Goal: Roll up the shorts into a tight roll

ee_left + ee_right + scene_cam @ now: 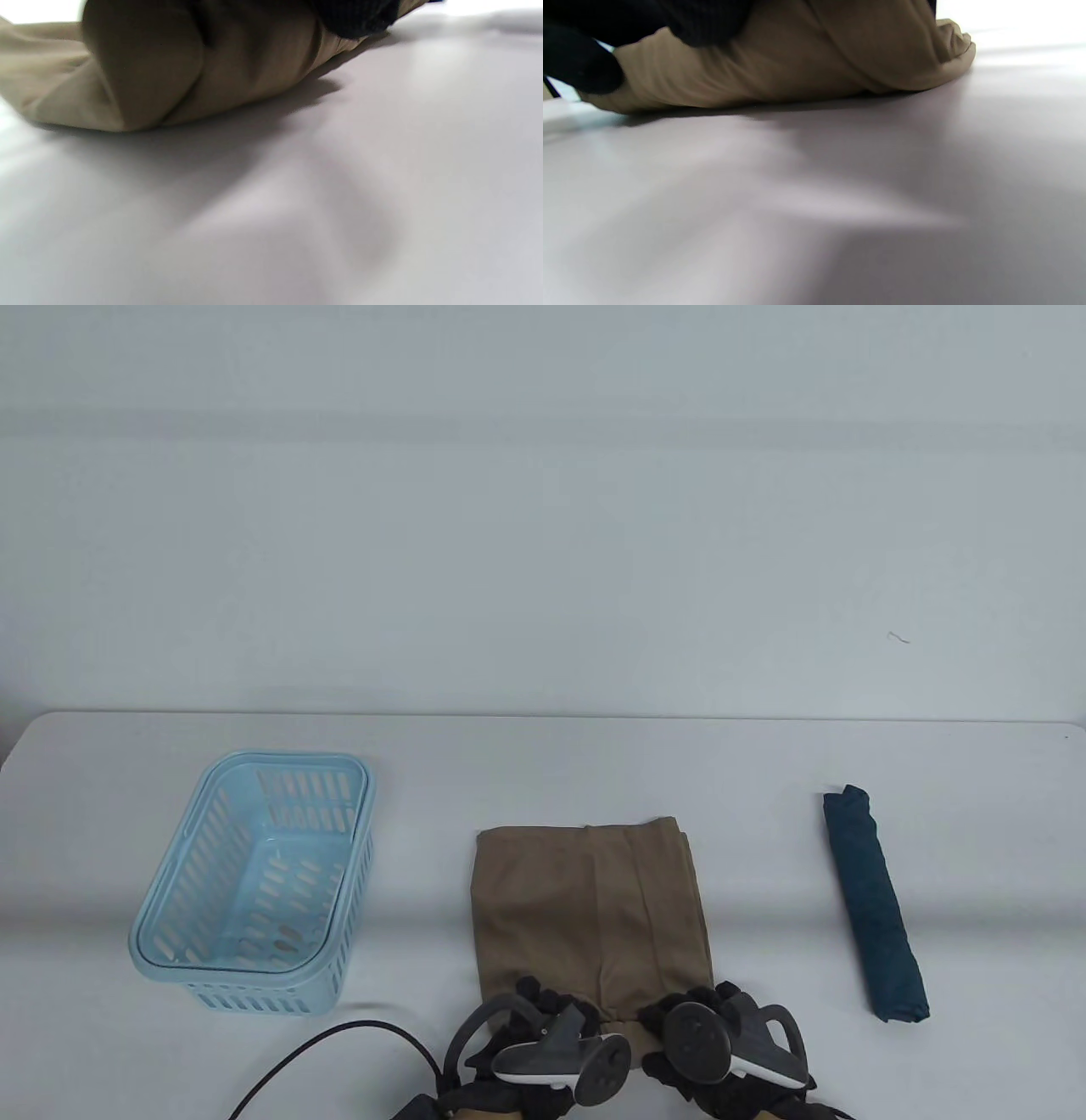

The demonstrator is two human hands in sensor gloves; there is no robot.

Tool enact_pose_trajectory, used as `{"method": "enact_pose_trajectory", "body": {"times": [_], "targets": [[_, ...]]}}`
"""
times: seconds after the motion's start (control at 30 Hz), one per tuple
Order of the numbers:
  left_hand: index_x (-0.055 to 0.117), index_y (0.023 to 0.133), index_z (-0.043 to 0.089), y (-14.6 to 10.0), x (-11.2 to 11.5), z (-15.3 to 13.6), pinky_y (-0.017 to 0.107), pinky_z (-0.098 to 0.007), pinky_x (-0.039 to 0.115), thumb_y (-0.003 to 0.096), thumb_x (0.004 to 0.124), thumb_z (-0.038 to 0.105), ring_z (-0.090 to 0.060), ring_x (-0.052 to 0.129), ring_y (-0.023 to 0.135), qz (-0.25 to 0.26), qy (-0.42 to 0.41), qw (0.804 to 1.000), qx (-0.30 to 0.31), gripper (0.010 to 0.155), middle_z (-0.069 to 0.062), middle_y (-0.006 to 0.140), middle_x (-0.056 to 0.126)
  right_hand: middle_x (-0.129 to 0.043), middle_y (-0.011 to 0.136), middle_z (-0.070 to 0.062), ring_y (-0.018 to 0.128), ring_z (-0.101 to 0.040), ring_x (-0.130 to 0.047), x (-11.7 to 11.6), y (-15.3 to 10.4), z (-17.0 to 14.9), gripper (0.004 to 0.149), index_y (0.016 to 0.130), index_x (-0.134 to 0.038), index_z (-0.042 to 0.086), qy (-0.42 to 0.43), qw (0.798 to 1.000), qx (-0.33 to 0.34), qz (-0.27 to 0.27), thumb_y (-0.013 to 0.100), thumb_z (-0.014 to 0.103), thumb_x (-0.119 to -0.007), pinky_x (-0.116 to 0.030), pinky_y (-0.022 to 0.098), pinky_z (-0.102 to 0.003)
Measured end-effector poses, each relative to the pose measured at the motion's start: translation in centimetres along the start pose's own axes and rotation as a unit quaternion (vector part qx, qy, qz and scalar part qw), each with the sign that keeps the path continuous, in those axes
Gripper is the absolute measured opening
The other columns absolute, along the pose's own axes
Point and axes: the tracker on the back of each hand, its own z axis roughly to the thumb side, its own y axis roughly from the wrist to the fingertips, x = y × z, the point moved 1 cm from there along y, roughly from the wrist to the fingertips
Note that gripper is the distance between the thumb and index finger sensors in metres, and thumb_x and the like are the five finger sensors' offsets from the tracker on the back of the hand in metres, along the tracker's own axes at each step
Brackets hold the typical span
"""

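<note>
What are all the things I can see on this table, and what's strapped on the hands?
shorts: one, tan, folded flat at the table's middle, the near edge curled into the start of a roll
rolled cloth: one, dark teal, a finished roll lying to the right, apart from the shorts
basket: one, light blue slotted plastic, to the left
cable: one, black, at the near edge
table: one, white
left hand: black glove, grey tracker on its back, grips the shorts' near edge
right hand: black glove, grey tracker, grips the same edge
</note>
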Motion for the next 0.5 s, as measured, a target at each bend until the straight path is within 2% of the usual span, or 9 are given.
{"method": "enact_pose_trajectory", "body": {"times": [0.13,0.23,0.4,0.5], "targets": [[0.061,0.106,0.003,-0.4,-0.7,-1.1,0.067,-0.073,0.049,0.0490,0.061,0.035,-0.044,0.082,0.089,0.017,-0.064,0.998,-0.004,0.065,-0.022,0.102,0.075,-0.071,0.097,-0.016,0.090,-0.041,-0.063,0.1,0.1,-0.5,0.060,0.097,-0.071,0.011,0.042,0.999,-0.007,0.009,0.050,0.044,-0.055,-0.032,0.068,-0.072],[0.069,0.103,0.006,-0.6,-1.1,-1.7,0.067,-0.072,0.052,0.0482,0.062,0.034,-0.039,0.094,0.083,0.033,-0.106,0.994,-0.002,0.062,-0.018,0.096,0.089,-0.076,0.090,-0.015,0.084,-0.040,-0.067,0.0,0.2,-1.0,0.057,0.091,-0.077,0.011,0.094,0.995,-0.016,0.019,0.051,0.043,-0.054,-0.033,0.068,-0.073],[0.075,0.098,0.011,-0.3,-0.2,-1.9,0.065,-0.073,0.053,0.0487,0.056,0.029,-0.032,0.099,0.065,0.058,-0.161,0.985,-0.001,0.055,-0.012,0.078,0.096,-0.086,0.075,-0.012,0.071,-0.037,-0.077,0.0,0.5,-1.3,0.051,0.079,-0.086,0.014,0.088,0.995,-0.031,0.016,0.051,0.044,-0.055,-0.038,0.067,-0.072],[0.068,0.102,0.010,-0.7,-0.7,-1.8,0.066,-0.076,0.046,0.0502,0.058,0.030,-0.035,0.093,0.074,0.062,-0.143,0.988,0.004,0.057,-0.015,0.086,0.091,-0.088,0.072,-0.011,0.069,-0.036,-0.079,0.0,0.5,-1.3,0.050,0.076,-0.087,0.015,0.078,0.996,-0.042,0.006,0.050,0.044,-0.055,-0.040,0.067,-0.071]]}}
